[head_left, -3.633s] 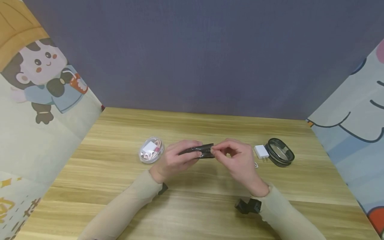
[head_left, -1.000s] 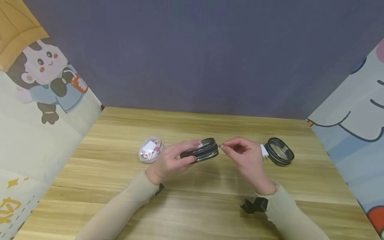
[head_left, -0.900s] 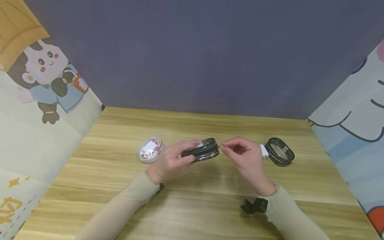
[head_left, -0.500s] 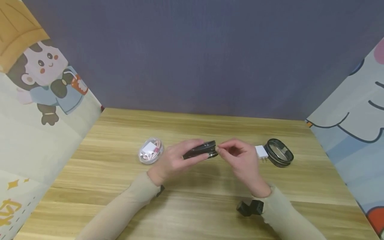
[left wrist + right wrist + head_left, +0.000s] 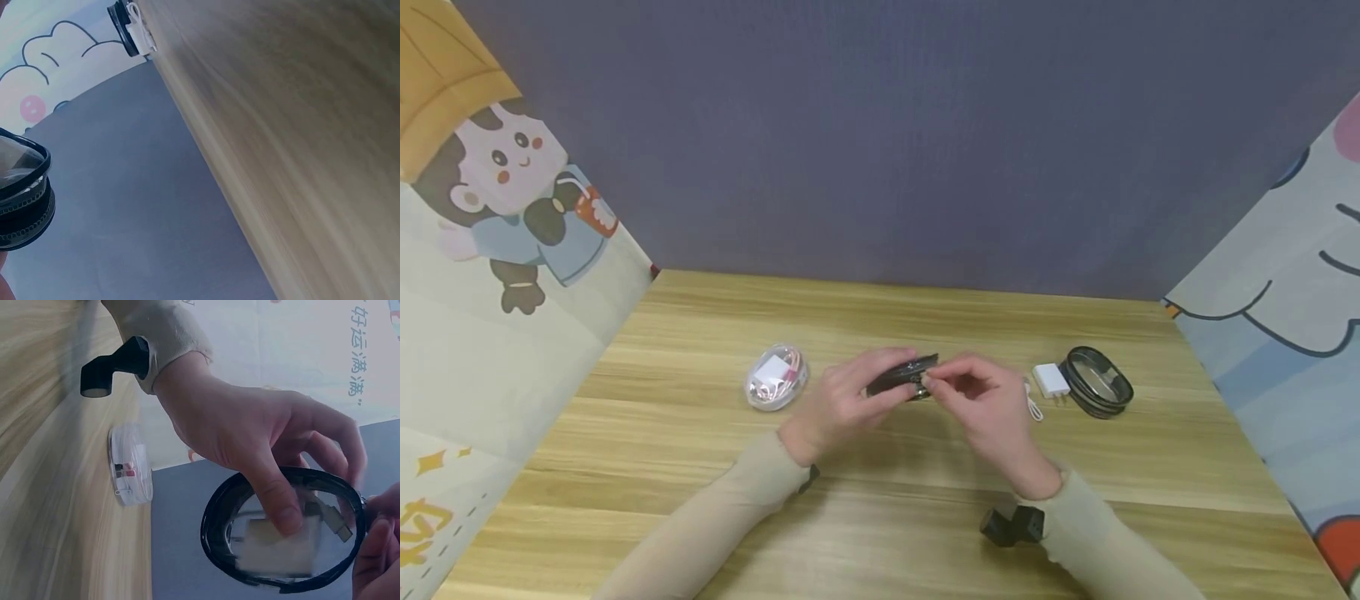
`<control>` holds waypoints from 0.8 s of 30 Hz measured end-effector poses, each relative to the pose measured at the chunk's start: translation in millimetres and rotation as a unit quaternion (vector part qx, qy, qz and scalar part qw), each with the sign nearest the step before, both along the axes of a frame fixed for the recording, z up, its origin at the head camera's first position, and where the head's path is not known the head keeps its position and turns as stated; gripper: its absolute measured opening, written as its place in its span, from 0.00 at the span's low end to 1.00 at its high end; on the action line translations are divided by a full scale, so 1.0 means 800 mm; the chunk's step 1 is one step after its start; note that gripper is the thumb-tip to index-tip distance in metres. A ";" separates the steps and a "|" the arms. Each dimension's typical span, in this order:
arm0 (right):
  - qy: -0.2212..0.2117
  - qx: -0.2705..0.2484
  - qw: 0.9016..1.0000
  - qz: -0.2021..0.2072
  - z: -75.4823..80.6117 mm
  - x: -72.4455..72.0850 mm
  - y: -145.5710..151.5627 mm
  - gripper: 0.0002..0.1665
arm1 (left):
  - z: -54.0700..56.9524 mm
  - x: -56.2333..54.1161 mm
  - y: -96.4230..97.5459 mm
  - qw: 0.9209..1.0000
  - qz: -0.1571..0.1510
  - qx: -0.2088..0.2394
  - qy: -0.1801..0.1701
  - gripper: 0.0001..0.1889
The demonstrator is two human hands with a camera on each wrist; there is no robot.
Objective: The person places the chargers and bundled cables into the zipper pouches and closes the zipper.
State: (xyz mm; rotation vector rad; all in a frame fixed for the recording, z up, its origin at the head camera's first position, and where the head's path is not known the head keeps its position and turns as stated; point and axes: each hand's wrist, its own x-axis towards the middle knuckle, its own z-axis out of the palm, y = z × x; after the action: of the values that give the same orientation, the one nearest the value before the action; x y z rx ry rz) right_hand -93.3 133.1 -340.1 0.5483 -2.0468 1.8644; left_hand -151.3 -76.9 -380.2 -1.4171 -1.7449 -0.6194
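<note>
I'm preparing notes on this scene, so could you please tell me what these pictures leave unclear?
- Held pouch: left wrist view, cut off by the left edge.
- Charger inside it: right wrist view, partly covered by the left hand.
- White cable: head view, partly hidden by the right hand.
- What that hand pinches: head view, too small and covered by its grip.

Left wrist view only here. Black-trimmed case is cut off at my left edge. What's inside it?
Observer: The right wrist view shows a white charger inside the black-trimmed case.
Operator: And the right hand? Out of my frame.
Observer: Head view has it pinching at the case's end, opposite the left hand.
Operator: Anything on the table left of the left hand?
Observer: Yes, a clear oval case.
</note>
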 end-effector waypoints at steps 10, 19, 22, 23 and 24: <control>0.021 -0.002 0.999 0.026 0.002 0.003 0.003 0.03 | 0.004 0.002 0.000 1.000 -0.014 0.016 0.018 0.22; 0.025 0.003 1.000 0.018 0.006 0.002 0.007 0.04 | 0.012 0.003 -0.003 0.999 -0.034 0.022 0.028 0.17; 0.029 -0.003 0.999 0.013 0.009 0.001 0.010 0.04 | 0.016 0.004 -0.005 0.998 -0.044 0.024 0.031 0.15; 0.031 -0.004 0.999 0.012 0.010 0.001 0.011 0.04 | 0.017 0.005 -0.006 0.998 -0.047 0.025 0.035 0.15; 0.033 -0.004 0.999 0.012 0.010 0.001 0.012 0.04 | 0.018 0.005 -0.007 0.998 -0.050 0.025 0.041 0.14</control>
State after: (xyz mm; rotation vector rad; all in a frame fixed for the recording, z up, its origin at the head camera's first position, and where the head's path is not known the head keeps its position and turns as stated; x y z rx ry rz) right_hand -92.5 143.0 -331.9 0.6263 -1.9978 1.8419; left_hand -147.6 -82.5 -365.6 -1.4819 -1.5908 -0.6452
